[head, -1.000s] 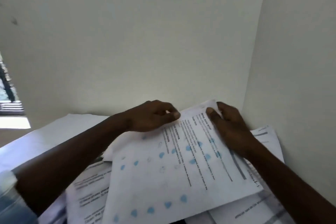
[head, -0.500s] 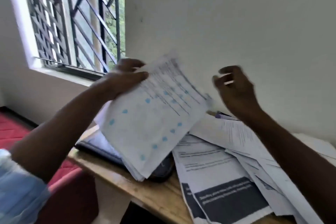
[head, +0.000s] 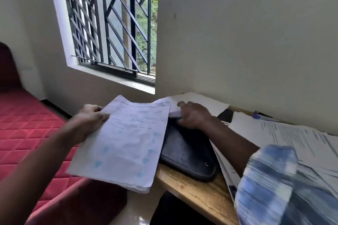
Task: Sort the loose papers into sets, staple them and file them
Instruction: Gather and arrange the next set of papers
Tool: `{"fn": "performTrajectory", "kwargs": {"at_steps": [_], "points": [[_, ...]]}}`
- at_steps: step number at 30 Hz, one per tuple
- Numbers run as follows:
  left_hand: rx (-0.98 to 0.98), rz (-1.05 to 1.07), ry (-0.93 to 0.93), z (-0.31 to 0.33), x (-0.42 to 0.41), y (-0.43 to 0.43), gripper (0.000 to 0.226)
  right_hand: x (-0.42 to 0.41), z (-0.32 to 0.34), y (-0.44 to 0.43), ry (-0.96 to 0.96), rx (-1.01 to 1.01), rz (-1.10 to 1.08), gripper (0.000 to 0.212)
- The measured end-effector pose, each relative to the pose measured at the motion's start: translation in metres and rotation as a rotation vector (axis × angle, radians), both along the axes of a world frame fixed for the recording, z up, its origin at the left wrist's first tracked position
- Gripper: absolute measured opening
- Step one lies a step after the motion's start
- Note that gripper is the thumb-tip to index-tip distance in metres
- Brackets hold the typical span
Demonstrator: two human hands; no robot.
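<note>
Over the left edge of the black case (head: 188, 151), the left hand (head: 89, 120) holds a stack of papers (head: 118, 142) in the air. The thumb lies on top of the stack's left margin and the fingers are curled underneath, so the hand is closed around the sheets. The stack's long axis runs away from the person. Its printed heading end points toward the window (head: 109, 23) beyond the case, and the end with pale blue marks points back toward the person. It is tilted, with the near end lower and hanging out past the tabletop (head: 192, 192) to the left of the case.

At the far end of the case, the right hand (head: 193, 115) sits knuckles up. Its fingers are curled and pinch the edge of some white sheets (head: 199, 102) that lie beyond the case against the wall. A blue checked sleeve (head: 265, 179), blurred, covers the forearm to the right of the case.

Right of the case, loose papers (head: 292, 139) are spread in overlapping layers across the tabletop, some slipping under the case's right edge. A blue pen (head: 263, 115) lies beyond them near the wall. Left of the case, lower than the tabletop, is a red quilted bed (head: 27, 133).
</note>
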State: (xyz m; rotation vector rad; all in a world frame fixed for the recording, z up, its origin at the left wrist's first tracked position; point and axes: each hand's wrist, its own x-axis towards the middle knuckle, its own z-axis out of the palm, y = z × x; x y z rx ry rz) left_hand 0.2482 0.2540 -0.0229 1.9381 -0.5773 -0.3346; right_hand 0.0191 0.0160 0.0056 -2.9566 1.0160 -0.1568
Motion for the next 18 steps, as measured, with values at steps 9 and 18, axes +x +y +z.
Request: {"fn": "performTrajectory", "kwargs": {"at_steps": [9,18], "points": [[0.065,-0.021,-0.019,0.015,-0.018,-0.003,0.015,-0.038,0.024,-0.032,-0.147,-0.31,-0.116,0.026],[0.162,-0.129,-0.231,0.037,-0.055,-0.081,0.019,-0.126,0.041,-0.046,-0.599,-0.462,-0.187,0.038]]}}
